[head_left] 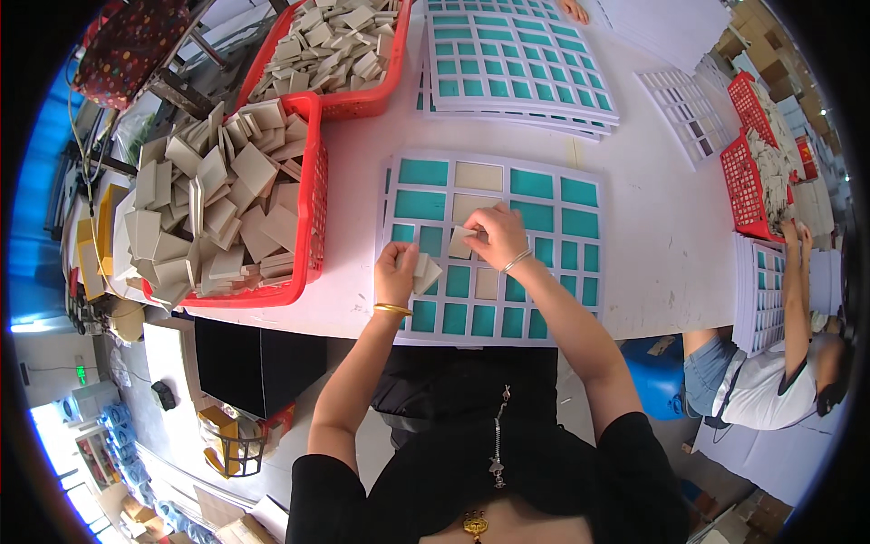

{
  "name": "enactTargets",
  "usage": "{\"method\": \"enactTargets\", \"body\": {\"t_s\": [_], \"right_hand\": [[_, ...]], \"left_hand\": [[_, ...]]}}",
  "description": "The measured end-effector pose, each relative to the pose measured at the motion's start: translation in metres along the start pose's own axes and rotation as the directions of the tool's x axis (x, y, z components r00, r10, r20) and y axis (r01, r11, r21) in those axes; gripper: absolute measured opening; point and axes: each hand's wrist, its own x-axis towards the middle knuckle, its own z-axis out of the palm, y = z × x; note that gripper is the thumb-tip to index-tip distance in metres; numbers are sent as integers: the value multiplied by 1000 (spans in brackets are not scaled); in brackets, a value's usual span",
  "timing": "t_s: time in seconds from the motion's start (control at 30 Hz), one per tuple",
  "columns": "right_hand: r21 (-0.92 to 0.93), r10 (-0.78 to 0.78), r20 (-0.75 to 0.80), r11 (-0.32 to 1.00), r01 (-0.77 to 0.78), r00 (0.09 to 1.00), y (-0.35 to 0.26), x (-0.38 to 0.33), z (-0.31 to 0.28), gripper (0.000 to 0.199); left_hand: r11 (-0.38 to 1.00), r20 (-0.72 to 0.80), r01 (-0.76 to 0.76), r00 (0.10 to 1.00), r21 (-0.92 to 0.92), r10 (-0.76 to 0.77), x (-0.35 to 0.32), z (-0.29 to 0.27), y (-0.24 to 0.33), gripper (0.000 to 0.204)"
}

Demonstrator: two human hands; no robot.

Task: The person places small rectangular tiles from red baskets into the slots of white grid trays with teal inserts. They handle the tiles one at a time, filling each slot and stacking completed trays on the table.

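Observation:
In front of me lies a white grid frame (594, 163) with teal backing showing in most of its openings. Cream rectangular pieces fill a few openings in one column, among them a cream tile (478, 176) at the far edge. My right hand (500, 236) pinches a small cream tile (461, 242) over the middle of the frame. To its left, my left hand (396, 274) is closed on a few cream tiles (426, 273) above the frame's left side. Fingers partly hide the openings beneath both hands.
A red basket (314, 195) heaped with cream tiles stands at the left, with another red basket (385, 95) behind it. Stacked grid frames (521, 68) lie at the far side. Right of them are an open grid (691, 118) and a red basket (745, 195). A co-worker (770, 390) sits at the right.

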Motion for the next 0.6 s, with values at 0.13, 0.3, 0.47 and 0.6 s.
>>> {"method": "enactTargets", "body": {"t_s": [0.13,0.3,0.47,0.6], "right_hand": [[-45,3,29,999,-2,1000,-1,5,-8,20],[-137,-56,30,989,60,998,-2,9,-9,17],[-255,-159,-173,960,112,972,-20,7,-13,21],[487,232,389,770,-413,892,-55,-9,-24,17]], "left_hand": [[997,-64,-58,996,48,61,1,6,0,21],[996,-75,-64,995,64,69,3,9,9,18],[996,-99,-87,991,33,89,4,14,6,18],[984,-146,-180,973,2,178,3,26,-3,17]]}}
